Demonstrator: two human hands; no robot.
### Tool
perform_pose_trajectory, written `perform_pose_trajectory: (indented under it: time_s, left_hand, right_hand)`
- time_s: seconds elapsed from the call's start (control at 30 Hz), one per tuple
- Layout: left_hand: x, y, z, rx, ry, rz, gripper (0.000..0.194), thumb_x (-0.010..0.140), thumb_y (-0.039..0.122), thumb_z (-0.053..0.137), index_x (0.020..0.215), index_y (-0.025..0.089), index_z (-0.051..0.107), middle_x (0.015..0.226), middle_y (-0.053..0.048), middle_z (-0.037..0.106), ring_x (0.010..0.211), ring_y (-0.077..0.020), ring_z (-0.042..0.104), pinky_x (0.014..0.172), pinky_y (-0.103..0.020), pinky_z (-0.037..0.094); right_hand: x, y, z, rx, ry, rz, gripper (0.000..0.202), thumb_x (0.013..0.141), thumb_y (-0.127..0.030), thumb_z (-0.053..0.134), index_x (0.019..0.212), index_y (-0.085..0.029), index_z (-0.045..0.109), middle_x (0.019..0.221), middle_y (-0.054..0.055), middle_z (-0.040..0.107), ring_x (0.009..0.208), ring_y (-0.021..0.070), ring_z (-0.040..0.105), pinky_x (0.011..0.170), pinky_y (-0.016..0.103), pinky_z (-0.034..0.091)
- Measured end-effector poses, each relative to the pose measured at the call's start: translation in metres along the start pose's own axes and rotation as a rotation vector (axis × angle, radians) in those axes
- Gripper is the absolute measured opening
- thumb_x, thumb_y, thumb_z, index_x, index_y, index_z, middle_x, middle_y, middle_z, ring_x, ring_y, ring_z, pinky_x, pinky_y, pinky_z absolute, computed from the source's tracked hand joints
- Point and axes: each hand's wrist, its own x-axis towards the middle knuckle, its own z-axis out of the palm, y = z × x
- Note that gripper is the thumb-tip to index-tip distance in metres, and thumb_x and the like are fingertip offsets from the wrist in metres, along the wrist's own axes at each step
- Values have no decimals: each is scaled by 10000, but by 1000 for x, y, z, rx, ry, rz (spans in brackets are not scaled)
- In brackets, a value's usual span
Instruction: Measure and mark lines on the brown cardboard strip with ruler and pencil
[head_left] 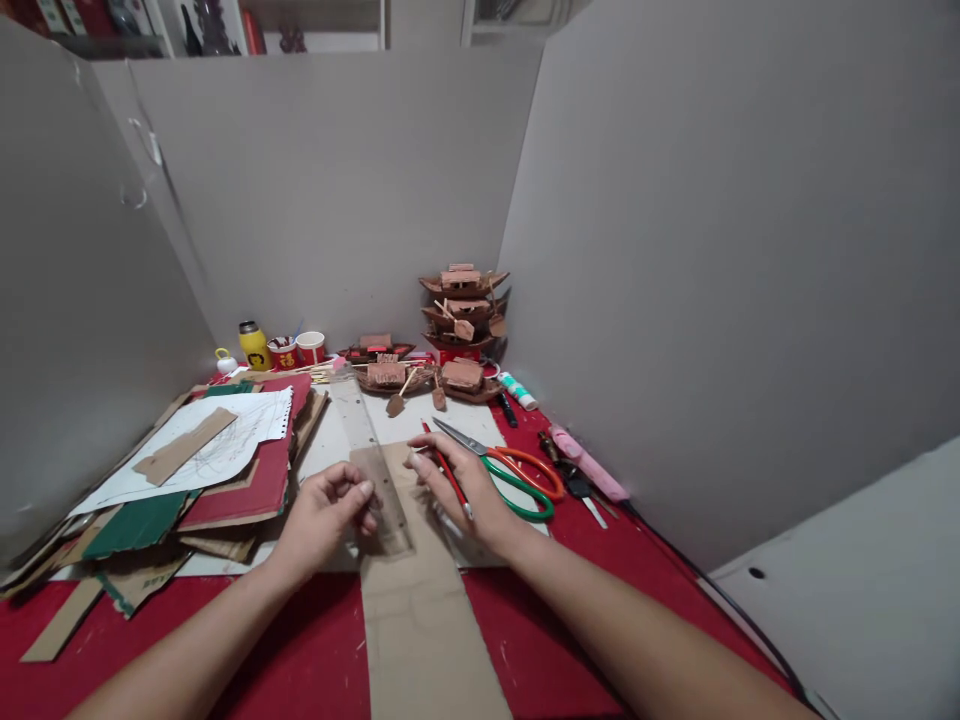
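Observation:
My left hand (330,512) is closed, thumb and fingers pinched at the left edge of a clear plastic ruler (386,500). The ruler tilts across the top of a long cardboard strip (420,630), its far end reaching toward small model boats. In my right hand (469,492) a red pencil (448,468) is gripped, its blunt end pointing toward me. That hand is above the strip's right edge, its fingertips just right of the ruler. Beside it lie open-bladed scissors (529,472) with one orange and one green handle.
Scrap cardboard and paper (225,440) pile up at the left. Several brown model boats (463,285) are stacked at the back. Paper cups (310,348) and a yellow bottle (253,345) stand at back left. A pink tool (589,463) and keys (592,505) lie right. Grey panels (337,190) enclose the red table.

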Motion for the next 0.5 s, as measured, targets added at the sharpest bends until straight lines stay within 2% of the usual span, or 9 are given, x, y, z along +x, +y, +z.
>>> perform_pose_trajectory:
  time_s: [0.1, 0.23, 0.37, 0.5]
  left_hand:
    - [8, 2, -4, -58, 79, -33, 427, 624, 465, 812, 757, 178, 525, 558, 27, 639, 458, -120, 595, 477, -219, 462]
    - [14, 2, -1, -75, 91, -49, 416, 642, 439, 802, 779, 180, 507, 589, 8, 669, 535, -142, 651, 545, -242, 512]
    - [17, 5, 13, -92, 75, -47, 387, 663, 409, 790, 785, 178, 504, 638, -1, 684, 585, -153, 677, 581, -255, 527]
    - [22, 4, 26, -103, 53, -45, 375, 659, 388, 795, 778, 176, 510, 652, -2, 684, 583, -142, 664, 585, -251, 521]
  right_hand:
    - [-4, 9, -6, 6, -22, 44, 262, 923, -400, 523, 1059, -181, 565, 851, 41, 653, 774, 171, 626, 720, 288, 491]
    - [-14, 11, -1, -3, -104, 66, 350, 882, -400, 591, 1139, -167, 543, 940, 82, 684, 825, 189, 657, 752, 310, 510]
    - [-19, 5, 9, -196, -138, -38, 524, 810, -356, 692, 1266, -188, 495, 1052, 101, 698, 881, 219, 675, 796, 338, 517]
    - [-18, 9, 8, -404, -84, -124, 490, 836, -301, 651, 1291, -179, 512, 1185, 150, 666, 1056, 277, 651, 883, 383, 504]
